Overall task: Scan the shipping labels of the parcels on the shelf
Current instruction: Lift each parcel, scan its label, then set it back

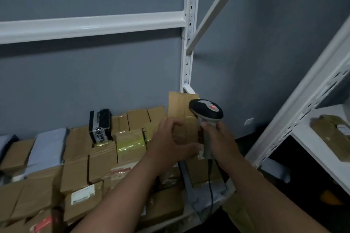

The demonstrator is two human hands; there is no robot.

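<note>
Up at the right end of the shelf, the left hand [171, 139] holds a flat brown parcel [181, 117] upright, fingers curled round its left edge and thumb pressed along its lower part. Glossy clear tape runs down the wrapping and catches the light. The right hand [219, 139] is wrapped round the pale grey handle of a barcode scanner [206, 112], whose rounded black head sits just in front of the parcel's right side with a small red light glowing on top. A dark cable [210, 185] hangs from the base of the handle. Whether a label faces the scanner cannot be told.

Below and to the left, the white metal shelf [91, 26] is packed with more brown taped parcels [75, 172], some bearing white labels, beside pale grey plastic mailers [47, 145]. One black box with white print [100, 125] stands on top of the pile. Both forearms reach across the front rows. A second white rack [310, 138] on the right carries another brown package [331, 134].
</note>
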